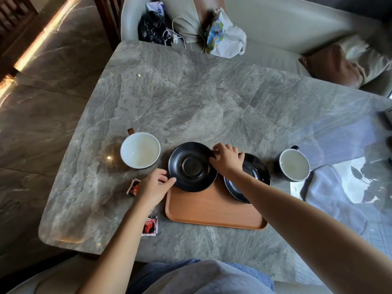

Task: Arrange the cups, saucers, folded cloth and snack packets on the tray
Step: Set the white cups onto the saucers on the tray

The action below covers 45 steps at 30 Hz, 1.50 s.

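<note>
A wooden tray [212,211] lies on the grey stone table. A black saucer [192,166] overlaps the tray's far left corner; my left hand [153,185] pinches its near left rim and my right hand [228,159] grips its right rim. A second black saucer [255,170] lies on the tray's far right, partly hidden by my right arm. A white-lined cup [140,150] stands left of the saucers, a dark cup [293,164] right of them. A folded grey cloth [331,196] lies at the right. Two red snack packets [133,187] [151,226] lie left of the tray.
The table [191,98] stretches far behind the cups. Beyond its far edge a sofa holds a black bag [151,26], a white cable [180,32] and a printed plastic bag [224,35]. A brown cushion [331,64] sits at the far right.
</note>
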{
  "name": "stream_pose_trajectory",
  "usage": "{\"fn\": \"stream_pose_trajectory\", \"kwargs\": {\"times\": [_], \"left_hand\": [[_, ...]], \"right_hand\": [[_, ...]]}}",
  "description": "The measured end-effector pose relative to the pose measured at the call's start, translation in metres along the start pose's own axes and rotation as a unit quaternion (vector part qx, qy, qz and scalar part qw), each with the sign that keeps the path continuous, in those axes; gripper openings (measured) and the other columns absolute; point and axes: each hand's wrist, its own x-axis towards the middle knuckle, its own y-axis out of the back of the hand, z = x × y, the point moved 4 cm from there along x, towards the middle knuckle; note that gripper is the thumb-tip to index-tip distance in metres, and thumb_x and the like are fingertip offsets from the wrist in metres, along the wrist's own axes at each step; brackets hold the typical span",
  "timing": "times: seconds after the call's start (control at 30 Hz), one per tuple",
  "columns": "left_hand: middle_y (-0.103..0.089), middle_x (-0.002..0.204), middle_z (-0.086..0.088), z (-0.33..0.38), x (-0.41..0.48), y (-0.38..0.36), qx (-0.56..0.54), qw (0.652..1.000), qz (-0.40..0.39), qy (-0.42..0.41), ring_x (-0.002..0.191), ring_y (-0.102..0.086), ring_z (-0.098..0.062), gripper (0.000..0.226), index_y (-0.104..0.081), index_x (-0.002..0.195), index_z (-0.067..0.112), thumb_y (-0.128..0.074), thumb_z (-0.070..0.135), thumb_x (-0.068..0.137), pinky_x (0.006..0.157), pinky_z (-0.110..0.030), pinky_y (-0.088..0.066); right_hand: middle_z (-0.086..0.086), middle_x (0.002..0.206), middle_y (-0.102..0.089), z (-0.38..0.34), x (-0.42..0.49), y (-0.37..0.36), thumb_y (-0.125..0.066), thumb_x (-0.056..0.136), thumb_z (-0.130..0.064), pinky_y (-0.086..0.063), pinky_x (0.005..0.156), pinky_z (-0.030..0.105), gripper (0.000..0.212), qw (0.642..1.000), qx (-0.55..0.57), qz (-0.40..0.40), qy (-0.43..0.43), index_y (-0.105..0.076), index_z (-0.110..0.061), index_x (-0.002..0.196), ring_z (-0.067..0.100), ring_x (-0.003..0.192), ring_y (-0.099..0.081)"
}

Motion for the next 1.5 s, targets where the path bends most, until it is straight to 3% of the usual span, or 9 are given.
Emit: {"fn": "stream_pose_trajectory", "kwargs": {"times": [0.2,0.33,0.43,0.57,0.7,1.0,1.2,1.37,1.5], "left_hand": [[-0.067,0.076,-0.007,-0.021,-0.009,0.042,-0.129,0.988,0.080,0.013,0.082,-0.066,-0.033,0.008,-0.062,0.076,0.022,-0.063,0.024,0.083,0.077,-0.044,-0.052],[-0.063,0.071,-0.003,-0.032,-0.017,0.071,-0.168,0.968,0.185,0.018,0.067,-0.062,-0.024,0.013,-0.057,0.073,0.023,-0.060,0.025,0.086,0.059,-0.032,-0.055],[-0.060,0.092,-0.003,-0.036,-0.010,0.079,-0.217,0.949,0.227,0.043,0.064,-0.062,-0.014,0.014,-0.051,0.091,0.016,-0.059,0.026,0.088,0.047,-0.019,-0.053],[-0.056,0.111,-0.002,-0.031,0.001,0.075,-0.254,0.947,0.184,0.066,0.075,-0.062,-0.013,0.026,-0.047,0.112,0.016,-0.057,0.024,0.090,0.065,-0.031,-0.055],[-0.057,0.111,-0.004,-0.025,0.011,0.072,-0.249,0.957,0.131,0.066,0.077,-0.063,-0.012,0.020,-0.045,0.107,0.020,-0.056,0.019,0.090,0.074,-0.035,-0.053],[-0.059,0.116,-0.013,-0.025,0.019,0.069,-0.322,0.932,0.075,0.147,0.085,-0.067,-0.019,0.047,-0.034,0.132,0.004,-0.052,0.011,0.090,0.068,-0.025,-0.052],[-0.057,0.120,-0.017,-0.020,0.016,0.063,-0.340,0.925,0.059,0.162,0.090,-0.064,-0.022,0.067,-0.024,0.141,0.008,-0.054,-0.004,0.083,0.080,-0.032,-0.052],[-0.059,0.094,0.000,-0.003,0.005,0.060,-0.330,0.932,0.050,0.143,0.081,-0.064,-0.017,0.072,-0.023,0.142,0.016,-0.055,-0.003,0.080,0.053,-0.017,-0.054],[-0.062,0.097,-0.004,0.017,-0.002,0.054,-0.318,0.941,0.009,0.119,0.076,-0.066,-0.019,0.045,-0.042,0.122,0.012,-0.055,0.000,0.081,0.061,-0.025,-0.056]], "right_hand": [[0.002,0.122,-0.055,-0.038,-0.015,-0.001,-0.055,0.083,-0.025,-0.031,0.106,0.044,0.036,0.983,0.068,0.131,0.108,-0.053,-0.022,0.119,0.025,0.117,-0.045],[0.002,0.114,-0.062,-0.083,-0.015,-0.008,-0.049,0.086,-0.012,-0.045,0.086,0.033,0.031,0.967,0.205,0.043,0.148,-0.057,-0.018,0.115,0.022,0.102,-0.059],[0.006,0.117,-0.065,-0.112,-0.019,-0.022,-0.052,0.091,-0.018,-0.050,0.085,0.036,0.029,0.953,0.268,-0.039,0.138,-0.056,-0.014,0.120,0.025,0.095,-0.065],[0.011,0.123,-0.061,-0.135,-0.025,-0.042,-0.057,0.093,-0.022,-0.060,0.069,0.042,0.042,0.926,0.337,-0.150,0.085,-0.043,-0.010,0.131,0.026,0.067,-0.070],[0.016,0.124,-0.058,-0.146,-0.020,-0.052,-0.057,0.093,-0.017,-0.059,0.054,0.029,0.051,0.899,0.382,-0.212,0.033,-0.034,-0.012,0.138,0.018,0.060,-0.066],[0.025,0.129,-0.052,-0.150,-0.017,-0.051,-0.050,0.094,-0.002,-0.060,0.067,0.041,0.049,0.867,0.421,-0.265,-0.003,-0.029,-0.014,0.137,0.038,0.082,-0.068],[0.015,0.129,-0.042,-0.139,-0.025,-0.046,-0.051,0.086,0.006,-0.058,0.072,0.054,0.052,0.896,0.387,-0.219,0.013,-0.033,-0.013,0.130,0.036,0.119,-0.047],[0.009,0.122,-0.042,-0.126,-0.033,-0.032,-0.050,0.084,0.006,-0.059,0.070,0.049,0.050,0.875,0.435,-0.214,0.015,-0.035,-0.015,0.128,0.032,0.116,-0.049],[0.015,0.123,-0.050,-0.102,-0.039,-0.016,-0.050,0.087,0.000,-0.061,0.059,0.035,0.042,0.833,0.504,-0.229,-0.007,-0.036,-0.020,0.120,0.027,0.088,-0.065]]}}
